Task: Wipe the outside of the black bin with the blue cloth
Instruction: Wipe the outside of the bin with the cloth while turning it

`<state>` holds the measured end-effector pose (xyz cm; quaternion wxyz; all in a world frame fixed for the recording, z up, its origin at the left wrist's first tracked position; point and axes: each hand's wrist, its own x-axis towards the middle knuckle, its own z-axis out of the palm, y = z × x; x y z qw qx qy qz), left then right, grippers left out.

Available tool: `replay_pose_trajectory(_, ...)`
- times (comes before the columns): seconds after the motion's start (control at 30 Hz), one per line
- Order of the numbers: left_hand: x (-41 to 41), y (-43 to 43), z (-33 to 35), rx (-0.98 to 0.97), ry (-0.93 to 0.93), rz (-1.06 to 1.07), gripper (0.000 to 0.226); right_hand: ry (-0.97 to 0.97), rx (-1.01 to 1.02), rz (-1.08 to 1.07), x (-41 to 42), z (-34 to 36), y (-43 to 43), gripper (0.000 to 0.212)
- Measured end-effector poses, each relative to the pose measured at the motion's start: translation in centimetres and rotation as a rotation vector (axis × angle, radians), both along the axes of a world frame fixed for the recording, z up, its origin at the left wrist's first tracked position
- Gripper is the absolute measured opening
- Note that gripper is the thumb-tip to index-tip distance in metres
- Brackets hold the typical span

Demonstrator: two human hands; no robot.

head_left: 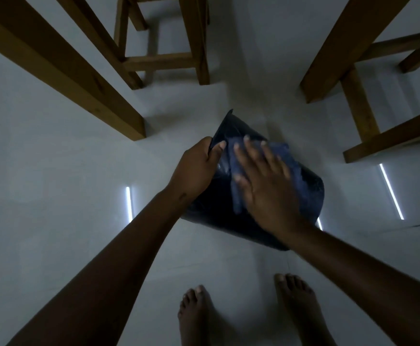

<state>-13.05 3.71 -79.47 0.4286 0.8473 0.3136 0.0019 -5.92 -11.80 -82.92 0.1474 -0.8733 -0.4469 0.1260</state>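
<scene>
The black bin (229, 228) is held tilted above the pale floor, its rim pointing up and away from me. My left hand (199, 166) grips the bin's rim at the upper left, thumb on the outside. My right hand (266, 186) lies flat, fingers spread, pressing the blue cloth (282, 152) against the bin's outer wall. The cloth shows beyond and beside my fingers; most of it is hidden under the palm.
Wooden table legs (84, 78) slant in from the upper left and upper right (341, 53). A wooden stool (164, 46) stands at the back. My bare feet (199, 318) are on the glossy tiled floor (54, 196), which reflects strip lights.
</scene>
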Motion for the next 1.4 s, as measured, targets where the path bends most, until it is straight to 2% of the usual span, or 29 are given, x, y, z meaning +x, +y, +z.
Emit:
replay_pose_trajectory(0.07, 0.0, 0.0, 0.0, 0.004, 0.022, 0.015, 0.031, 0.099, 0.030, -0.123, 2.7, -0.3, 0.6, 0.057)
replay_pose_trajectory(0.13, -0.1, 0.0, -0.2, 0.001, 0.026, 0.039, 0.031, 0.094, 0.021, -0.126, 3.1, -0.6, 0.0, 0.057)
replay_pose_trajectory(0.27, 0.0, 0.7, -0.4, 0.000, 0.066, 0.008, 0.032, 0.021, -0.057, -0.041, -0.3, -0.3, -2.0, 0.062)
replay_pose_trajectory(0.4, 0.7, 0.9, -0.5, 0.009, 0.083, 0.002, 0.029, -0.100, -0.095, 0.150, -3.8, -0.5, -3.4, 0.064)
replay_pose_trajectory(0.57, 0.8, 0.8, -0.6, 0.008, 0.070, 0.016, 0.031, -0.145, -0.090, 0.280, -3.3, -0.6, -3.1, 0.066)
replay_pose_trajectory(0.77, -0.1, 0.8, -0.4, 0.012, 0.065, 0.000, 0.032, 0.085, -0.021, 0.006, 1.1, -0.2, -0.9, 0.063)
replay_pose_trajectory(0.87, -1.0, 0.4, -0.6, 0.019, 0.039, 0.030, 0.033, 0.336, -0.041, -0.044, 4.1, -0.1, -0.8, 0.083)
replay_pose_trajectory(0.93, -1.2, 0.4, -0.6, 0.036, 0.026, 0.036, 0.034, 0.421, -0.138, 0.027, 3.9, 0.2, -1.4, 0.099)
replay_pose_trajectory(1.0, -1.6, 0.4, -0.6, 0.015, 0.025, 0.052, 0.034, 0.231, -0.142, 0.110, 1.9, 0.3, -2.4, 0.096)
replay_pose_trajectory(1.1, -2.3, 0.3, -0.4, -0.004, 0.024, 0.045, 0.035, -0.010, -0.073, 0.181, -1.7, -0.1, -4.0, 0.070)
replay_pose_trajectory(1.17, -2.3, 0.1, 0.0, 0.012, 0.035, 0.042, 0.036, -0.051, -0.072, 0.232, -2.7, -0.5, -4.8, 0.065)
replay_pose_trajectory(1.3, -2.3, -0.4, 1.1, 0.005, 0.042, 0.057, 0.033, -0.068, -0.045, 0.373, -2.3, -0.4, -5.2, 0.073)
replay_pose_trajectory(1.4, -3.0, -0.8, 2.3, -0.025, 0.028, 0.068, 0.024, -0.032, 0.039, 0.289, -2.1, 1.5, -4.6, 0.058)
